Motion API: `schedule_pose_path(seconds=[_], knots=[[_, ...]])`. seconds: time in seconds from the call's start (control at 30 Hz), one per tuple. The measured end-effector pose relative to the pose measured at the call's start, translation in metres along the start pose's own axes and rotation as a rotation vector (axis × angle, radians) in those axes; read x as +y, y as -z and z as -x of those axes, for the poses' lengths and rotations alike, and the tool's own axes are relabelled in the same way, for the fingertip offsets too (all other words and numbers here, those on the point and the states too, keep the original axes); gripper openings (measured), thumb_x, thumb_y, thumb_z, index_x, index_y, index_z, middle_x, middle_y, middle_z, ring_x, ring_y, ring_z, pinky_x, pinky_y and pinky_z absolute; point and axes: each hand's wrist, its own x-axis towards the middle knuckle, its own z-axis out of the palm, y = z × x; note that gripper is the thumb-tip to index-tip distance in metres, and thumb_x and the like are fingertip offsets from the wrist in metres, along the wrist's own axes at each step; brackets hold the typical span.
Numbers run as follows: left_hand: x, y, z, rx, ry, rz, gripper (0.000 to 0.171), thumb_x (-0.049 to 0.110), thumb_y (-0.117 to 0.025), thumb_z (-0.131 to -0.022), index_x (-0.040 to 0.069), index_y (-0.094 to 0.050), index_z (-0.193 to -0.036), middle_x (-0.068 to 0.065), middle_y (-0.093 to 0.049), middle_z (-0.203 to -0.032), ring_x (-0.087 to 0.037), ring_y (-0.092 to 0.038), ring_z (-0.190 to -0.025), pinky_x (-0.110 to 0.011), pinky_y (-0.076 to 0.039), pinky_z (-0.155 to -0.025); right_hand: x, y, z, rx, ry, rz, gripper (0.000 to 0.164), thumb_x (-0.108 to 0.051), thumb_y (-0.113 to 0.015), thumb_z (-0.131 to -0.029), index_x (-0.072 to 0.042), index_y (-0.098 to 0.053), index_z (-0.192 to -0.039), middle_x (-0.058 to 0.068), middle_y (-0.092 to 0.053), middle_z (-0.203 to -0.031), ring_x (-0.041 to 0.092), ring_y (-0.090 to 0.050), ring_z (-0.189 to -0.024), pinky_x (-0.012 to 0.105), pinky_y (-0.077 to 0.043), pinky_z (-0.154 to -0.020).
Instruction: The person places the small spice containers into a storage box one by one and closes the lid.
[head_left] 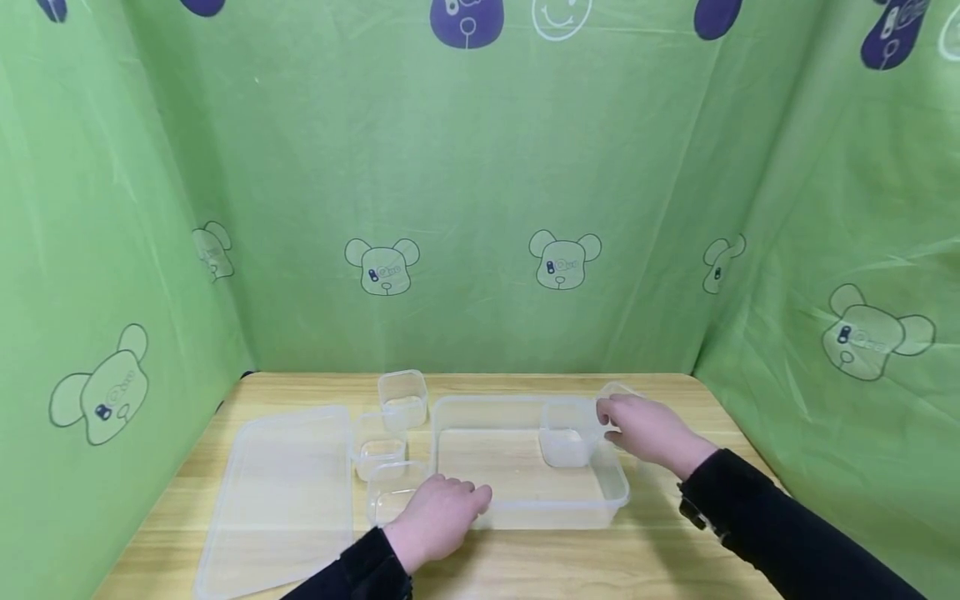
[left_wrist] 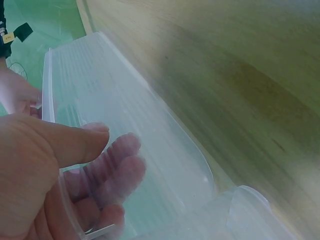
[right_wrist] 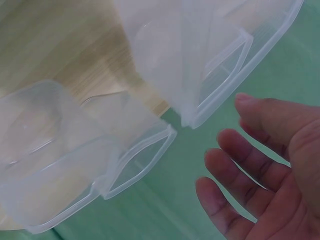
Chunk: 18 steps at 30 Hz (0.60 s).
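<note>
A large clear plastic box [head_left: 543,517] stands lengthwise on the table, with a small square clear container [head_left: 566,450] inside its right end. My left hand [head_left: 442,515] grips the box's front wall near the left corner. In the left wrist view, the thumb [left_wrist: 82,142] lies outside the wall and the fingers show through it. My right hand [head_left: 648,429] hovers by the box's right end, fingers loosely bent and holding nothing in the right wrist view. Beside it are small clear containers [right_wrist: 137,125], partly hidden by the hand in the head view.
Left of the box stand several small clear containers, one at the back [head_left: 402,396], another in the middle [head_left: 380,458] and one in front [head_left: 386,500]. A large translucent lid [head_left: 288,492] lies flat at the table's left. Green cloth [head_left: 480,167] surrounds the back and sides.
</note>
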Motion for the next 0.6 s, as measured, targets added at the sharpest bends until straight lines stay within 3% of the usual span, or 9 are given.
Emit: schedule_pose_path(seconds=[0.3, 0.6], knots=[[0.001, 0.003, 0.001, 0.006, 0.000, 0.023, 0.013, 0.021, -0.069, -0.092, 0.023, -0.056, -0.091, 0.010, -0.054, -0.068, -0.006, -0.043, -0.055, -0.020, -0.028, -0.049, 0.016, 0.001, 0.019, -0.022, -0.045, -0.026, 0.025, -0.007, -0.082, -0.078, -0.012, -0.058, -0.086, -0.002, -0.059, -0.080, 0.013, -0.056, -0.071, 0.034, -0.050, -0.062], [-0.001, 0.001, 0.001, 0.011, -0.008, 0.017, 0.014, 0.019, -0.069, -0.091, 0.022, -0.055, -0.089, 0.011, -0.048, -0.065, -0.007, -0.037, -0.053, -0.021, -0.026, -0.048, 0.035, -0.007, 0.039, -0.026, -0.093, -0.037, 0.023, -0.008, -0.081, -0.079, -0.011, -0.058, -0.085, -0.001, -0.060, -0.079, 0.016, -0.059, -0.071, 0.037, -0.050, -0.063]])
